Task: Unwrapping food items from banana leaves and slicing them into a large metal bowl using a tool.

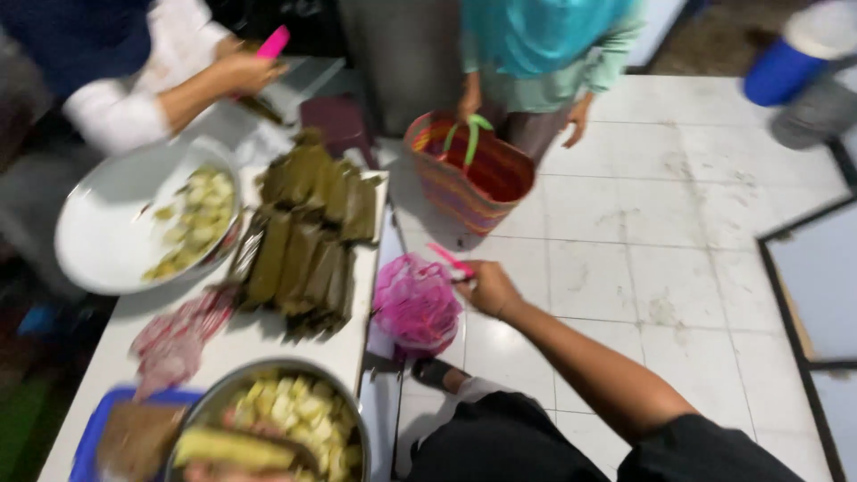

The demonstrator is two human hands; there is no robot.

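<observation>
My right hand reaches out from the lower right and is closed on the handle of a pink plastic bag. The bag hangs beside the edge of the white table. On the table just left of the bag lies a pile of parcels wrapped in green leaves. My left hand is out of sight.
A white bowl and a metal bowl hold pale cut pieces. Another person in a white sleeve holds a pink object at the top left. A person in a teal top holds a striped woven basket over the tiled floor.
</observation>
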